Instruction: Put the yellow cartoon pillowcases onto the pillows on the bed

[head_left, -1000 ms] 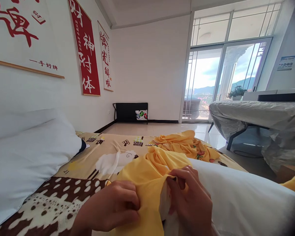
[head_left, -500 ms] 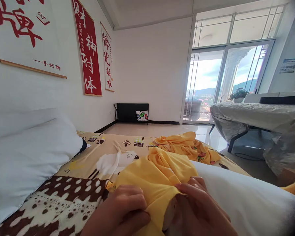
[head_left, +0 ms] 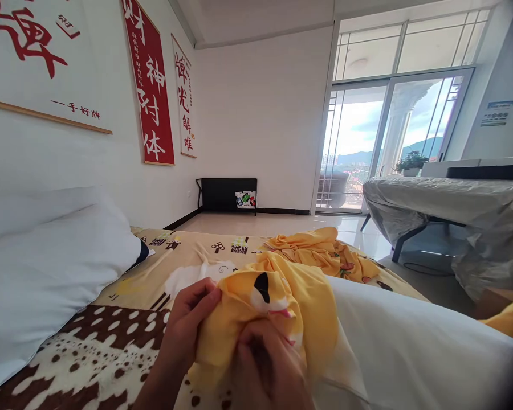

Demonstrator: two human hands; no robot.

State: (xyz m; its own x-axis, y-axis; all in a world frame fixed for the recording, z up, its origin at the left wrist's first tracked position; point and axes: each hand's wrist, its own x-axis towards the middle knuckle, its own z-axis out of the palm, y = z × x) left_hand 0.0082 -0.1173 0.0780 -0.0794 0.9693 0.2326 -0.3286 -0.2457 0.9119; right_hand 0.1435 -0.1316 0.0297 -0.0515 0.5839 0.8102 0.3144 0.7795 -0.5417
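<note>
A yellow cloth garment [head_left: 316, 307] with a black, white and pink print lies bunched up in front of me, partly over a white pillow [head_left: 385, 324]. My left hand [head_left: 192, 310] pinches its left edge between thumb and fingers. Lower and closer, my right hand [head_left: 269, 353] has its fingers closed on the near part of the same cloth; some of its fingertips are hidden or blurred. Just beyond lies a second crumpled orange-yellow piece of clothing [head_left: 316, 250] with a small print.
Under everything spreads a patterned blanket [head_left: 123, 341]. A white pillow [head_left: 60, 267] leans at the left. Off to the right stands a plastic-covered table [head_left: 444, 196], and a black folded panel [head_left: 218, 195] rests by the far wall. Part of another yellow cloth [head_left: 511, 319] shows at the right edge.
My left hand has moved up and left along the garment, and my right hand has shifted left and down. The cloth has turned so that its printed face shows.
</note>
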